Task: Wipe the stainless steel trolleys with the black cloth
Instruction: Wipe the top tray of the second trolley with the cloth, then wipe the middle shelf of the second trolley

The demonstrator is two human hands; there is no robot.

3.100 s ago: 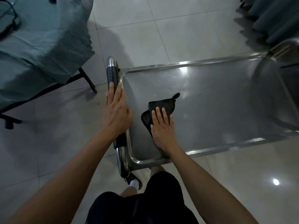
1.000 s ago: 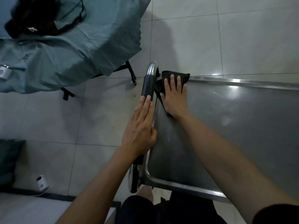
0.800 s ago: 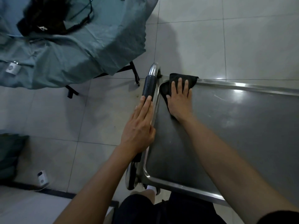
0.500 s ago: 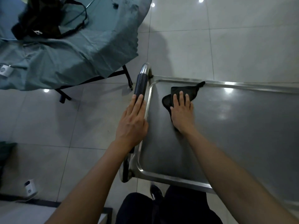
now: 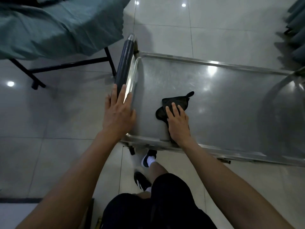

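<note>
Nearest, the right hand [image 5: 178,123] lies flat, fingers straight, pressing the black cloth [image 5: 175,105] onto the trolley [image 5: 231,103] top close to its near rim. Left hand [image 5: 118,114], fingers extended, rests on the black handle [image 5: 124,63] at the trolley's left end. Beyond stands a bench [image 5: 49,25] draped in green fabric, on the tiled floor [image 5: 231,33]

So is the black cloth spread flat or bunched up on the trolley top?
Bunched. The black cloth lies crumpled and folded under the right hand, one corner sticking out, on the trolley.
</note>
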